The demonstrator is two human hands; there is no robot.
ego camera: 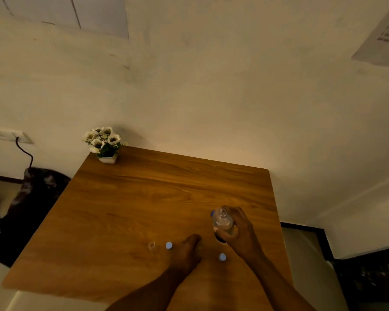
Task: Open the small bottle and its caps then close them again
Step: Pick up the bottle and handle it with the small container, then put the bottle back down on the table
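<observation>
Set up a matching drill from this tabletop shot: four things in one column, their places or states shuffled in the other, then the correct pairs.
Things:
1. small bottle
2. flower pot
3. clear cap
4. left hand

Places or states:
A. far left corner of the table
B. resting on the table between two blue caps
C. held in the right hand, mouth open
D. leftmost of the small pieces near the front edge

Pairs: 1-C, 2-A, 3-D, 4-B
</observation>
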